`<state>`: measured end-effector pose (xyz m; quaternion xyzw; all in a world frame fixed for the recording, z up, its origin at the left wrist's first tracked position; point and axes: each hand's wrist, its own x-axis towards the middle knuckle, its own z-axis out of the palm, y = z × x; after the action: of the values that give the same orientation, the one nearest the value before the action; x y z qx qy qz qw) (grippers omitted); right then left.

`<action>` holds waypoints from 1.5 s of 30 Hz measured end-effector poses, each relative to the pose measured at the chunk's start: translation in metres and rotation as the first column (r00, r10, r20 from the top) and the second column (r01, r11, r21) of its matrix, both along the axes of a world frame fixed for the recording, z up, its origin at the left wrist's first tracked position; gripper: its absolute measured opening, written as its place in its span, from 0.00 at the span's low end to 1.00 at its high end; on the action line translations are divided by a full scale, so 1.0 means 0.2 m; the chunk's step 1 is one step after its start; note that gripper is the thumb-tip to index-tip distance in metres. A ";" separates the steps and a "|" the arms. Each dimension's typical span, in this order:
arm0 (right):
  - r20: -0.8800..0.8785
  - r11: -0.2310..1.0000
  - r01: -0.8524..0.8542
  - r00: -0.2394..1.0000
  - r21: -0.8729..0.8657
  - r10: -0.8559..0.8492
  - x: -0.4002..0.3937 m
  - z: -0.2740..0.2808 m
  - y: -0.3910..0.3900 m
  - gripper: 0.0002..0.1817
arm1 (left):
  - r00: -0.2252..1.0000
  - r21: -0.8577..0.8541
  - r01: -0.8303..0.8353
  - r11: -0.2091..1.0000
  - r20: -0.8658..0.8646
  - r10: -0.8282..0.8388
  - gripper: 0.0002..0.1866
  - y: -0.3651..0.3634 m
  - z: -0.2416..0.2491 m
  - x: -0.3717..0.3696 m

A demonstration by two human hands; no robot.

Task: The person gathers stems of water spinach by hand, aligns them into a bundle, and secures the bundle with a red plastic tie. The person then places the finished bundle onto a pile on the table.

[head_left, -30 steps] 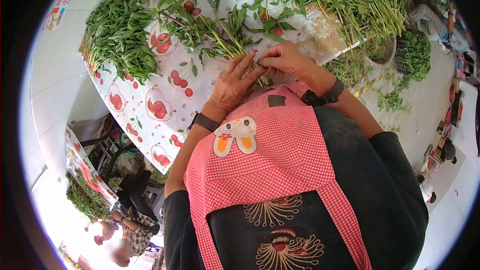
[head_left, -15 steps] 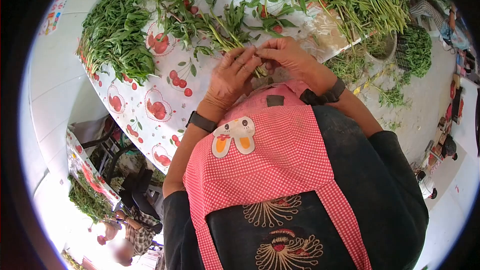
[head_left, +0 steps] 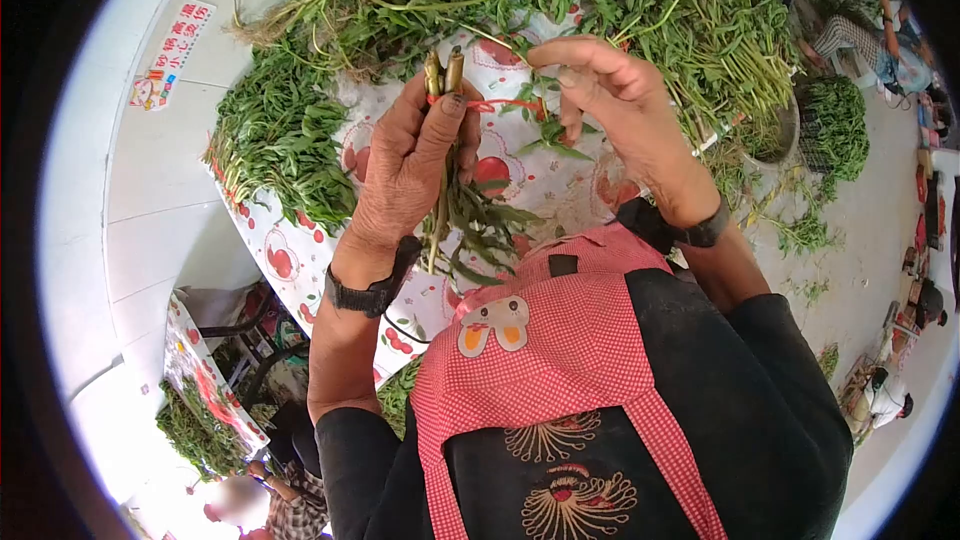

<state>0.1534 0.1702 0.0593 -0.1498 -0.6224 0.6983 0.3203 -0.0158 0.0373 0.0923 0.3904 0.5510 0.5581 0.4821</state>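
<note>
My left hand [head_left: 400, 165] is closed around a small bunch of leafy stems [head_left: 442, 75]. The cut stem ends point up past my thumb, and the leaves hang below my palm. A red tie [head_left: 505, 104] loops round the stems by my thumb and stretches right across the gap. My right hand [head_left: 635, 115] is raised on the right with its fingers bent and apart. The tie's far end stops close to those fingers; I see no clear grip on it.
A table with a cherry-print cloth [head_left: 281, 258] lies before me. Leafy greens [head_left: 285, 140] are heaped at its left, with more greens [head_left: 690, 25] at the back and right. A basin [head_left: 775, 130] stands right of the table. At lower left, a person in a checked shirt [head_left: 297, 510] is by another table.
The bunch has been lifted and turned so its stem ends point up in my left hand. My right hand has come away to the right, and the red tie now shows between my hands.
</note>
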 end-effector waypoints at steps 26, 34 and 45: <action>0.136 0.895 -0.199 0.952 -0.398 0.273 0.01 -0.08 -0.09 0.11 | 0.746 -0.069 -0.029 0.997 0.662 0.067 0.19 -0.09 -0.14 0.08; 0.015 0.841 0.061 0.998 -0.537 -0.063 -0.04 -0.09 -0.11 0.18 | 0.755 -0.038 -0.073 0.997 0.650 0.080 0.19 -0.10 -0.16 0.10; 0.306 0.934 -0.106 0.927 -0.340 0.216 -0.03 -0.09 -0.14 0.13 | 0.846 -0.058 -0.059 0.997 0.527 0.081 0.18 -0.06 -0.16 0.15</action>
<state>0.1474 0.1419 0.0422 -0.2650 -0.5579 0.7771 0.1210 0.0135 0.0250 0.0597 0.1919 0.4220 0.6502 0.6020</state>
